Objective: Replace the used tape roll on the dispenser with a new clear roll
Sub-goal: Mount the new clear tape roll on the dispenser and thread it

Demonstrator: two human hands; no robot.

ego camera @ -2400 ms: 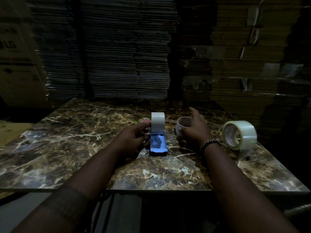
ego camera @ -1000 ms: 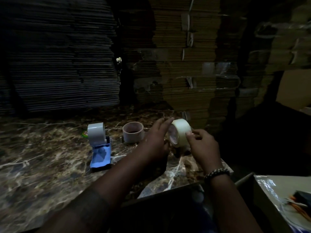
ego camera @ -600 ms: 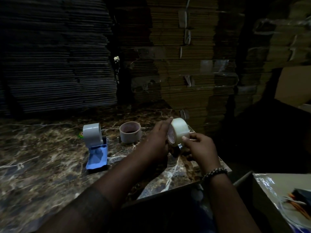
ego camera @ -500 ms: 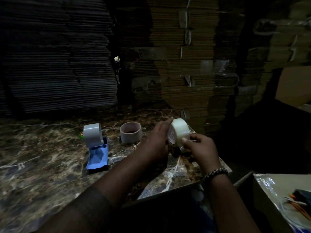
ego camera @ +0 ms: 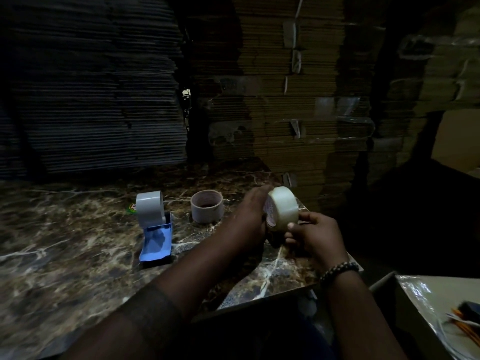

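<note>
Empty core [ego camera: 206, 209] crowds dispenser [ego camera: 155, 226], seemingly.

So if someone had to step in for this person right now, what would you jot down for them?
Left hand: holding the new clear roll from its left side.
Right hand: fingers on the roll's lower right edge, perhaps hunting for the tape end.
The roll is held above the table's right corner.
The dispenser stands on the table to the left, nobody touching it.
The empty core stands beside the dispenser.
Done: old core off, new roll picked up.
Left: fit the new roll on the dispenser and thread the tape.
</note>
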